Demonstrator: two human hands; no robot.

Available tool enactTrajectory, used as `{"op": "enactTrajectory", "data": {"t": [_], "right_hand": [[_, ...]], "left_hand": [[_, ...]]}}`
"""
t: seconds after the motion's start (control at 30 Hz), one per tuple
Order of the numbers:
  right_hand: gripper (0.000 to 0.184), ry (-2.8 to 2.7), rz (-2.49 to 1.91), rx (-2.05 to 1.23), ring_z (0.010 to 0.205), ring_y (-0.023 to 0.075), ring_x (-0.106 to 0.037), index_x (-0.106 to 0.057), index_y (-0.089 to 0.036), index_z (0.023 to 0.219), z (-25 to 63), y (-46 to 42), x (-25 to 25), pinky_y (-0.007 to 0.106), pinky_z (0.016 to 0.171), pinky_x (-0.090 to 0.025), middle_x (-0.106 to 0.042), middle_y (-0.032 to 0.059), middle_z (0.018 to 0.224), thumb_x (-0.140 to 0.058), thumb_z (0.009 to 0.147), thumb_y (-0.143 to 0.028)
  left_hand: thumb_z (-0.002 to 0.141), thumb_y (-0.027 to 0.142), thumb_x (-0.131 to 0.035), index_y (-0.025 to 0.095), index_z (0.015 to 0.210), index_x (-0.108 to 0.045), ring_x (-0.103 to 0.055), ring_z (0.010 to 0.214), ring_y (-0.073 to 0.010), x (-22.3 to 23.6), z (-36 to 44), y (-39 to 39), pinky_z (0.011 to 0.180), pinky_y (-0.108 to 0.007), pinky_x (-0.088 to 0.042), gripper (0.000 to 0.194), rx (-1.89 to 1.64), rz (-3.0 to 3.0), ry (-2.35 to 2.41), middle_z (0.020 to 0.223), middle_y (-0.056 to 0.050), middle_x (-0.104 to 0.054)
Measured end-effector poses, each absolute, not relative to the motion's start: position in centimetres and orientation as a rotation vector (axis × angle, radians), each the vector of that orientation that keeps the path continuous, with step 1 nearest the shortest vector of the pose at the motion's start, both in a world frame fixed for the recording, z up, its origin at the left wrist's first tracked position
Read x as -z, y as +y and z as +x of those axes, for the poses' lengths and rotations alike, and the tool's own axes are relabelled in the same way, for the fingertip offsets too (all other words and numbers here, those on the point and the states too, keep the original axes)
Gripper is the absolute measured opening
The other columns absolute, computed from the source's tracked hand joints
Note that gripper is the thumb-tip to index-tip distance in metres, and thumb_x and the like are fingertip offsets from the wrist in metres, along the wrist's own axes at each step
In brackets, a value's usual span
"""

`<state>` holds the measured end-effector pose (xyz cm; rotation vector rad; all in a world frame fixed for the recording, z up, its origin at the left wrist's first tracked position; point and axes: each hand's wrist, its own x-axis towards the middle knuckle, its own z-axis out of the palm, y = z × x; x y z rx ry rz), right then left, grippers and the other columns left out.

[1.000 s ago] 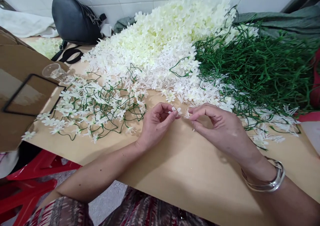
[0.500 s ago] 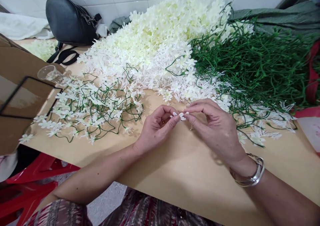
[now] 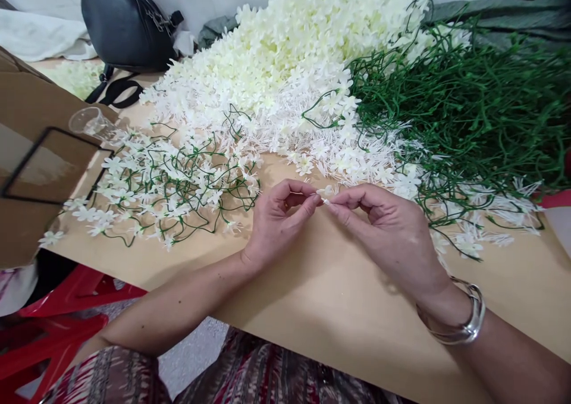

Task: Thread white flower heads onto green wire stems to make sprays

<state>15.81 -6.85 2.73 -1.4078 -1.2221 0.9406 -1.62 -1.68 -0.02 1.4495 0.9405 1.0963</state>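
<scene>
Above the table, my left hand [image 3: 285, 216] is closed, its thumb and forefinger pinched at a small white artificial flower [image 3: 327, 190]. My right hand [image 3: 390, 231] is closed too, with thumb and forefinger tips meeting the same flower from the other side. A tiny white bit shows at the right fingertips; whether it belongs to the flower I cannot tell. Just beyond the hands spreads a heap of loose white flower heads [image 3: 285, 53], with thin white stamens [image 3: 303, 109] along its front. To the right lies a tangle of green plastic stems [image 3: 464, 100].
Left of my hands lie white flowers on green stems [image 3: 178, 181]. Beyond them stand a clear plastic cup [image 3: 91, 122] and a black bag [image 3: 127, 29]. A cardboard box [image 3: 40, 160] with a black wire frame is at the left edge. Red stools [image 3: 62, 332] are below the table.
The flower has turned and lifted slightly between my fingertips, and its petals now show less. My right fingertips have come closer to the left ones. The whole view has shifted a little.
</scene>
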Motion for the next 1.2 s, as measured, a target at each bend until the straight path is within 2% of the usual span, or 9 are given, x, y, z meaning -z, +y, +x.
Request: {"op": "enactTrajectory", "data": {"t": [0.13,0.23,0.33,0.5,0.77,1.0,1.2], "right_hand": [[0.016,-1.151,-1.416,-0.97,0.079,0.0227,-0.071,-0.071,-0.027,0.093,16.1,-6.5,-2.3,0.04,0.074,-0.059,-0.075,0.0023,0.084,-0.083,0.086,-0.036],[0.03,-1.105,-1.42,-1.067,0.07,0.0196,-0.067,-0.068,-0.027,0.1,16.3,-6.3,-2.1,0.034,0.064,-0.054,-0.073,-0.0003,0.078,-0.088,0.082,-0.041],[0.038,-1.071,-1.39,-1.146,0.064,0.0176,-0.065,-0.064,-0.027,0.104,16.3,-6.2,-2.3,0.032,0.06,-0.052,-0.071,-0.0026,0.073,-0.089,0.08,-0.043],[0.037,-1.091,-1.351,-1.173,0.067,0.0186,-0.068,-0.069,-0.027,0.112,16.4,-6.0,-2.2,0.034,0.064,-0.057,-0.072,-0.0026,0.073,-0.086,0.083,-0.044],[0.014,-1.203,-1.353,-1.055,0.08,0.0234,-0.074,-0.077,-0.032,0.098,16.8,-6.1,-2.0,0.039,0.07,-0.062,-0.077,0.0027,0.084,-0.082,0.088,-0.04],[0.029,-1.199,-1.36,-1.126,0.069,0.0192,-0.069,-0.069,-0.028,0.108,17.1,-6.0,-2.8,0.035,0.068,-0.058,-0.073,-0.0017,0.076,-0.084,0.085,-0.036],[0.035,-1.265,-1.335,-1.114,0.078,0.0198,-0.073,-0.072,-0.027,0.121,17.5,-5.8,-2.8,0.036,0.078,-0.06,-0.075,-0.002,0.08,-0.08,0.087,-0.033]], "left_hand": [[0.095,0.039,-0.081,0.019,0.096,-0.075,-0.077,0.085,-0.0149,0.1,-1.6,-1.9,0.082,-0.027,-0.065,0.021,-1.073,1.555,0.909,0.094,-0.005,-0.08],[0.097,0.033,-0.078,0.019,0.097,-0.075,-0.077,0.086,-0.0147,0.1,-1.7,-1.9,0.083,-0.027,-0.065,0.015,-1.104,1.695,0.886,0.095,-0.006,-0.079],[0.098,0.028,-0.076,0.02,0.099,-0.076,-0.076,0.087,-0.0152,-0.1,-1.8,-1.8,0.083,-0.028,-0.064,0.009,-1.115,1.801,0.891,0.095,-0.006,-0.079],[0.101,0.03,-0.073,0.021,0.1,-0.077,-0.076,0.088,-0.0169,-0.3,-2.0,-1.7,0.085,-0.032,-0.065,0.01,-1.076,1.894,0.882,0.096,-0.006,-0.081],[0.102,0.033,-0.072,0.021,0.102,-0.075,-0.077,0.095,-0.0166,-0.5,-1.9,-1.7,0.088,-0.03,-0.064,0.013,-1.14,1.855,0.842,0.103,-0.007,-0.081],[0.1,0.023,-0.071,0.02,0.101,-0.074,-0.078,0.09,-0.0152,-0.8,-2.1,-1.5,0.087,-0.028,-0.064,0.004,-1.097,1.971,0.818,0.098,-0.005,-0.082],[0.102,0.022,-0.068,0.02,0.101,-0.073,-0.078,0.085,-0.0148,-1.0,-2.2,-1.1,0.081,-0.027,-0.064,0.005,-0.981,1.983,0.764,0.094,-0.004,-0.082]]}}
